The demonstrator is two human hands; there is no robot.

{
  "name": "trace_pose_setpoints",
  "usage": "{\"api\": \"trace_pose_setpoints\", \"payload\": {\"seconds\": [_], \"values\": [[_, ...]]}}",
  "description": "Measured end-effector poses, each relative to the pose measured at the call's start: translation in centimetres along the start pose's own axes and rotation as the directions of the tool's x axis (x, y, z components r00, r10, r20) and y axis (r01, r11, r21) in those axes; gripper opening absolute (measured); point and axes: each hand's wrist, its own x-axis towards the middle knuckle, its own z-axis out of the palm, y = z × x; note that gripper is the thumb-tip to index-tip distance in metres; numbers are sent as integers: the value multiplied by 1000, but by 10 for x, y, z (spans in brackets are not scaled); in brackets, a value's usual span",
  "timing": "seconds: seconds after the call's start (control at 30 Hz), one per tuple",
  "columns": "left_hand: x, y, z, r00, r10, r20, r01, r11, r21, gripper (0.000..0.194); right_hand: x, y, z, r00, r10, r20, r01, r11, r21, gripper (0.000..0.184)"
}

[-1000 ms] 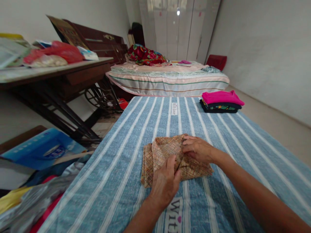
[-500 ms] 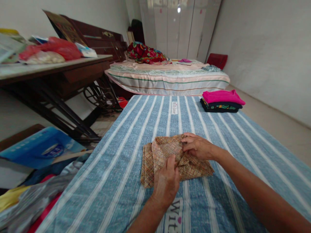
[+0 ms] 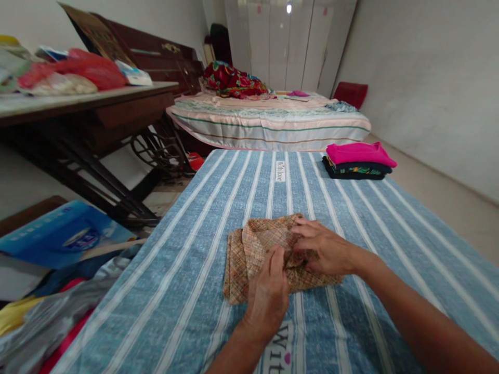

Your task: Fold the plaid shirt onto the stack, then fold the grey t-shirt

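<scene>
So you've got the brown-and-orange checked cloth, folded into a rough rectangle (image 3: 255,244), lying on the blue-and-white striped fabric cover (image 3: 187,249), roughly mid-surface and right in front of you. Your left hand (image 3: 267,293) is on the near edge of it, fingers bent and touching the top layer. Your right hand (image 3: 323,248) comes in from the right, fingers curled down onto the bunched part of the cloth. Can't tell if either one is really pinching the fabric, since the fingertips are partly hidden.

Past the cloth, over to your right, there's a neat stack: a bright pink folded garment (image 3: 360,154) on top of dark folded garments (image 3: 356,170), one with a green and yellow pattern. Down on your left there's a blue printed box (image 3: 70,234) with a jumble of grey, yellow and red clothes (image 3: 58,317) next to it. Farther off, a bed with a pale striped sheet (image 3: 268,127) holds a red floral bundle (image 3: 234,80).
</scene>
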Motion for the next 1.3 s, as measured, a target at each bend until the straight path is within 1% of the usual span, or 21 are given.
{"api": "trace_pose_setpoints", "payload": {"seconds": [0.07, 0.2, 0.37, 0.47, 0.57, 0.67, 0.73, 0.83, 0.9, 0.93, 1.0, 1.07, 1.2, 1.23, 1.3], "values": [[-1, -1, 1, 1000, 1, 9, -1, 1000, -11, 51, 1, -5, 5, 1000, -12, -10, 12, 999, -31, 26], [-2, -2, 2, 1000, -11, 25, 11, 1000, -19, 54, 13, -10, 13, 995, -67, -79, 66, 998, -17, 22], [-4, -3, 2, 1000, -11, -20, 11, 1000, 22, 55, 26, -16, 23, 989, -33, -141, 30, 999, -26, 15], [-6, -2, 4, 998, -32, -54, 34, 999, 33, 53, 27, -18, 32, 980, -12, -200, 9, 1000, -16, 14], [-8, 0, 5, 995, -54, -79, 56, 998, 30, 52, 23, -16, 38, 969, -14, -246, 22, 999, 29, 15], [-6, 3, 4, 997, -55, -58, 57, 998, 33, 55, 20, -13, 40, 956, -27, -293, 42, 998, 44, 14], [-3, 5, 1, 998, -52, -22, 52, 998, 35, 58, 21, -14, 39, 953, -28, -301, 40, 999, 33, 12], [2, 8, -3, 998, -53, 28, 51, 998, 42, 65, 24, -20, 38, 966, 22, -258, -22, 1000, 5, 11], [3, 9, -4, 998, -54, 17, 53, 996, 69, 65, 26, -25, 37, 968, 73, -240, -78, 997, -8, 11], [2, 9, -4, 999, -49, -9, 50, 995, 85, 63, 26, -27, 38, 965, 94, -244, -99, 995, -8, 11], [-1, 8, -3, 998, -14, -69, 21, 994, 111, 57, 26, -31, 42, 950, 127, -286, -132, 991, 2, 11], [-5, 7, -1, 994, 43, -103, -31, 993, 116, 50, 25, -33, 50, 921, 165, -352, -171, 985, 14, 14], [-9, 1, 2, 981, 171, -92, -157, 978, 140, 40, 24, -33, 74, 833, 254, -491, -247, 966, 79, 32], [-10, 0, 2, 977, 194, -87, -179, 972, 151, 38, 24, -33, 78, 816, 269, -511, -249, 962, 109, 35], [-10, -2, 1, 973, 216, -85, -199, 966, 167, 35, 22, -34, 80, 797, 283, -533, -227, 959, 169, 40]]}}
